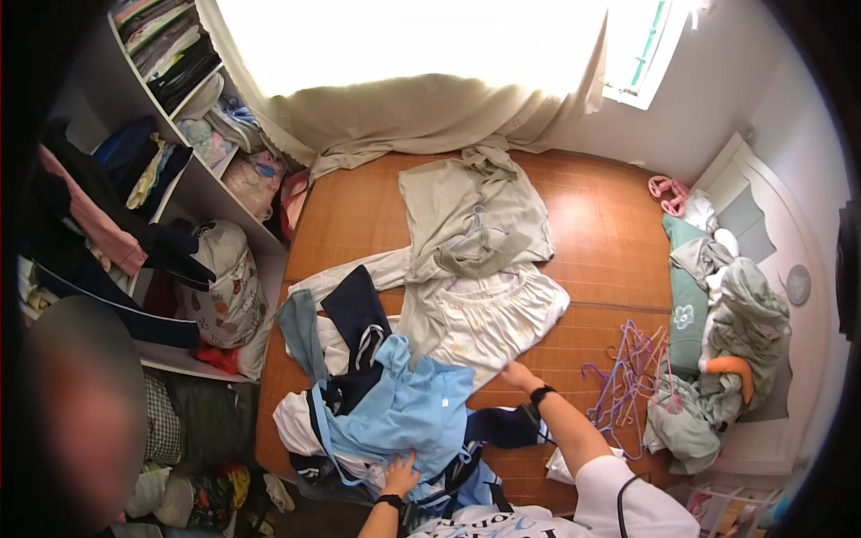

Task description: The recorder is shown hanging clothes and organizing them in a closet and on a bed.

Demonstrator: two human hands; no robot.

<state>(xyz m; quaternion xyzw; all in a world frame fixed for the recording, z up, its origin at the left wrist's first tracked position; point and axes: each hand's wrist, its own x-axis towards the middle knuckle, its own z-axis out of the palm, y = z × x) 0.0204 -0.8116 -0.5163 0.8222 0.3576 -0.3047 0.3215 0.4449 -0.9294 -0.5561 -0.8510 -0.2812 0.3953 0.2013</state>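
My left hand (401, 476) lies with fingers apart on a light blue garment (420, 403), which sits on top of a clothes pile. Its palm side is hidden. My right hand (521, 376) pinches the lower edge of white elastic-waist bottoms (494, 313) with a faint yellow pattern. They lie spread on a wooden bed board (599, 249). Beyond them is a beige ribbed knit top (471, 195), with a pale hanger (479, 225) at its collar. A dark navy folded cloth (358, 306) and a grey-green garment (301, 336) lie to the left.
Tangled plastic hangers (629, 383) lie on the right, beside green bedding (736, 336) against a white headboard (807, 376). Open shelves (272, 255) hold clothes and a fruit-print bag (225, 289) at left. A curtain (417, 114) touches the board's far edge. A blurred patch hides the lower left.
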